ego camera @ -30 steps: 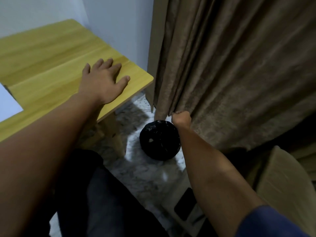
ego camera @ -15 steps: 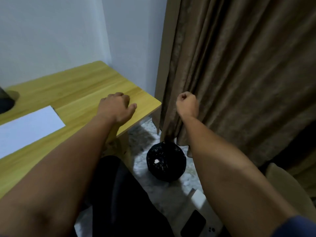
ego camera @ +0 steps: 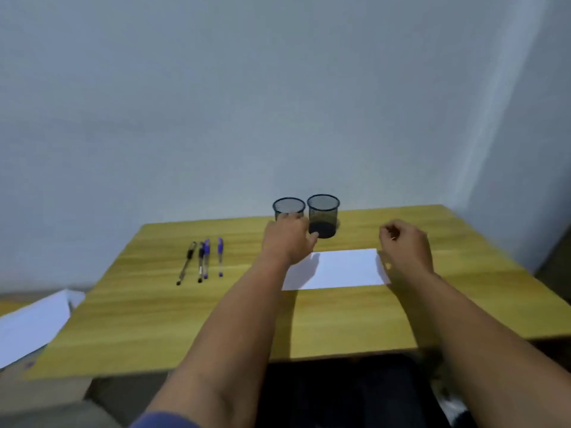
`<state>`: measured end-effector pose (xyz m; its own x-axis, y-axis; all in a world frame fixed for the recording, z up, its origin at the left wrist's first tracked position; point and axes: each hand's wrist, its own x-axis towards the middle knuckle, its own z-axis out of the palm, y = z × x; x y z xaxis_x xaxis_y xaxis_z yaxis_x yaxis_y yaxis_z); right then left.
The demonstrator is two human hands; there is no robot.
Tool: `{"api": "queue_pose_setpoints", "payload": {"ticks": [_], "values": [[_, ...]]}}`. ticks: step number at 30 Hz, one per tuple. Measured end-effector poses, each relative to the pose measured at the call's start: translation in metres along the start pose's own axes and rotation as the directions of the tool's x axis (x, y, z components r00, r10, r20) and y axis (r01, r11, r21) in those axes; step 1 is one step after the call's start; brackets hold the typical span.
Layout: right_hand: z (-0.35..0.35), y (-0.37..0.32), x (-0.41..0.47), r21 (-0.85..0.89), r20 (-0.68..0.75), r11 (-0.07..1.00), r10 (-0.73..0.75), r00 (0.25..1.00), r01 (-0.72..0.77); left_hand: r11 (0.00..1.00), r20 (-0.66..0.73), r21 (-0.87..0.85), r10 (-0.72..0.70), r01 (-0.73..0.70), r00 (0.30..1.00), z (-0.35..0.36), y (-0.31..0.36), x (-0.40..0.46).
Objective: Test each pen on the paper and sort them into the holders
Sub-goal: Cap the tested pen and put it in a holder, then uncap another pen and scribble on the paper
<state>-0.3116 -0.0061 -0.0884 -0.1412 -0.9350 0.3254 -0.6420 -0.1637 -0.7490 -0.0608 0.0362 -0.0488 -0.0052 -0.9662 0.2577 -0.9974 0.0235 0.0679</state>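
Note:
Several pens lie side by side on the left of the wooden table (ego camera: 154,319): a black pen (ego camera: 187,262) at the left end and a blue pen (ego camera: 220,256) at the right end. Two empty black mesh holders stand at the back, the left holder (ego camera: 289,206) and the right holder (ego camera: 323,216). A white paper (ego camera: 343,268) lies in front of them. My left hand (ego camera: 287,239) hovers palm down before the left holder, hiding its lower part, and holds nothing. To the paper's right, my right hand (ego camera: 404,245) has loosely curled fingers with nothing visible in them.
A pale wall rises right behind the table. White sheets (ego camera: 31,325) lie on a lower surface at the left. My dark trousers (ego camera: 340,393) show under the table's near edge. The table ends at the right near a corner of the wall.
The view has swung from the curtain and the black bin on the floor to the table. My right hand has left the curtain; both hands now reach over the table.

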Motion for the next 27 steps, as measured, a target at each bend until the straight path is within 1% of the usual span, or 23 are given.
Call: {"api": "queue_pose_setpoints", "payload": {"ticks": [3,6,8,12,14,16,18,20,24,26,27], "values": [[0.064,-0.062,-0.006,0.094,0.133,0.991,-0.104,0.986,0.092,0.987,-0.019,0.019,-0.161,0.161,0.987,-0.005,-0.085,-0.022],[0.125,-0.117,-0.014,0.135,0.269,0.974,-0.211,0.940,0.180,0.941,-0.071,-0.039,-0.339,0.337,0.938,-0.003,-0.165,-0.042],[0.165,-0.148,-0.021,0.128,0.393,0.967,-0.251,0.884,0.218,0.895,-0.068,-0.074,-0.444,0.439,0.893,0.002,-0.206,-0.058],[0.232,-0.196,-0.042,0.102,0.603,0.955,-0.282,0.746,0.279,0.779,0.028,-0.186,-0.605,0.599,0.796,0.019,-0.253,-0.087],[0.258,-0.210,-0.054,0.092,0.651,0.951,-0.281,0.705,0.294,0.737,0.050,-0.240,-0.641,0.632,0.766,0.027,-0.262,-0.093],[0.278,-0.221,-0.062,0.075,0.666,0.951,-0.271,0.694,0.299,0.706,0.057,-0.292,-0.661,0.645,0.748,0.031,-0.267,-0.092],[0.293,-0.227,-0.067,0.063,0.686,0.956,-0.250,0.684,0.286,0.695,0.081,-0.313,-0.659,0.647,0.748,0.031,-0.268,-0.088],[0.302,-0.230,-0.069,0.066,0.700,0.961,-0.237,0.673,0.269,0.702,0.104,-0.300,-0.649,0.646,0.754,0.031,-0.270,-0.085],[0.307,-0.231,-0.068,0.102,0.677,0.966,-0.241,0.695,0.236,0.715,0.126,-0.268,-0.638,0.646,0.759,0.028,-0.269,-0.081],[0.303,-0.231,-0.066,0.115,0.664,0.966,-0.247,0.705,0.230,0.696,0.149,-0.295,-0.644,0.655,0.751,0.025,-0.268,-0.080],[0.299,-0.230,-0.065,0.123,0.658,0.966,-0.251,0.710,0.227,0.671,0.170,-0.328,-0.651,0.665,0.740,0.022,-0.268,-0.081]]}}
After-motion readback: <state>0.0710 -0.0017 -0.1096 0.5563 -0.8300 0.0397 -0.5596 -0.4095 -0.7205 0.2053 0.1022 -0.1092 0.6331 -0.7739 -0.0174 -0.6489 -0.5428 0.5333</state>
